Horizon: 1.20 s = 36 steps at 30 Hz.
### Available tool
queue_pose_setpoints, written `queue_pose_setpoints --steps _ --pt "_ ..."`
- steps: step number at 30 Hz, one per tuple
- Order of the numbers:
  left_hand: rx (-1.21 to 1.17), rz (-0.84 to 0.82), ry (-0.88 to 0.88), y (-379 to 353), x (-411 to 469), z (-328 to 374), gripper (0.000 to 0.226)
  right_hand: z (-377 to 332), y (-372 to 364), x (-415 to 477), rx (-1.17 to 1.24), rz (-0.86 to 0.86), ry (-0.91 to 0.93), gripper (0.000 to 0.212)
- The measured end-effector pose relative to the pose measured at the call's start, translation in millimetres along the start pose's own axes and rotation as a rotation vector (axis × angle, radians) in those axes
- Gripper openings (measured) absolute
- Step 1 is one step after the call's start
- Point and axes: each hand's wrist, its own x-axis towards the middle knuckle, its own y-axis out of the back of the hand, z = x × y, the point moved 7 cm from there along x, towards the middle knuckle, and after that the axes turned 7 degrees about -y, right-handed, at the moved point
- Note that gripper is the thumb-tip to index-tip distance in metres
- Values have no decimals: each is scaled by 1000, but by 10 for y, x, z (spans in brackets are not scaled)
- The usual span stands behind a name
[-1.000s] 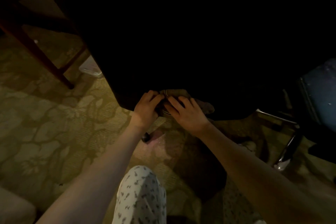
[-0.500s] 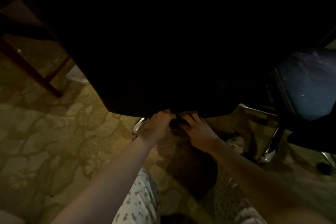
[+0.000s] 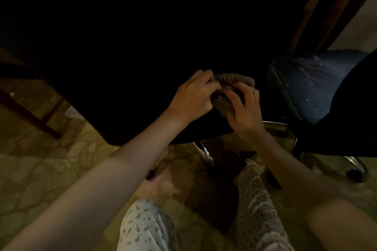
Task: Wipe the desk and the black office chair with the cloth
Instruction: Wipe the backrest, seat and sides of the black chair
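Observation:
The black office chair [image 3: 142, 67] fills the dark upper part of the head view, its back towards me and its lower edge just above the carpet. A bunched grey-brown cloth [image 3: 230, 85] lies against the chair's back near its right side. My left hand [image 3: 193, 98] grips the cloth's left part with curled fingers. My right hand [image 3: 244, 110] holds the cloth from below and from the right, fingers curled over it. The chair's chrome base [image 3: 206, 151] shows under the back. The desk is lost in the dark.
A dusty dark blue seat [image 3: 310, 87] stands right of the hands, with a chrome leg and caster [image 3: 357, 171] below. Dark wooden furniture legs [image 3: 30, 116] stand at the left. Patterned carpet [image 3: 40, 169] covers the floor; my patterned trouser legs [image 3: 146, 228] are below.
Both hands and the cloth went down to the chair back's lower edge, then rose up the back and to the right. The view shifted, bringing the blue seat closer.

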Motion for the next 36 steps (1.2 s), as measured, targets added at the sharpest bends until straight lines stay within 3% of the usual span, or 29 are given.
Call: queue_pose_setpoints --steps 5,9,11,13,17,19,23,25,29,32,36 --pt "94 -87 -90 -262 -88 -19 26 107 -308 -212 0 21 -85 42" --pt "164 -463 -148 -708 -403 -9 41 20 -728 -581 -28 -194 -59 61" --pt "193 -603 -117 -880 -595 -55 39 -37 -986 -764 -58 -348 -51 64" --pt "227 -609 -110 -914 -641 -34 23 -88 -1145 -880 -49 -464 -80 68" --pt "175 -982 121 -1189 -1047 -94 39 -287 -1223 -1003 -14 -585 6 68" --pt "157 -1002 155 -1181 -1125 -87 44 -305 -1206 -1031 0 -585 27 71" --pt "94 -920 145 -1068 -1012 -29 50 -209 -955 -1030 53 -481 -41 75" --pt "87 -715 65 -965 -745 50 45 -102 -750 -950 108 -380 -74 73" --pt "-3 -228 -33 -612 -82 267 15 282 -215 -494 154 -100 -117 37" --pt "41 -42 -104 -294 459 434 21 571 215 -60 143 89 -149 38" --pt "136 -31 -146 -200 847 449 35 807 425 254 78 164 -169 48"
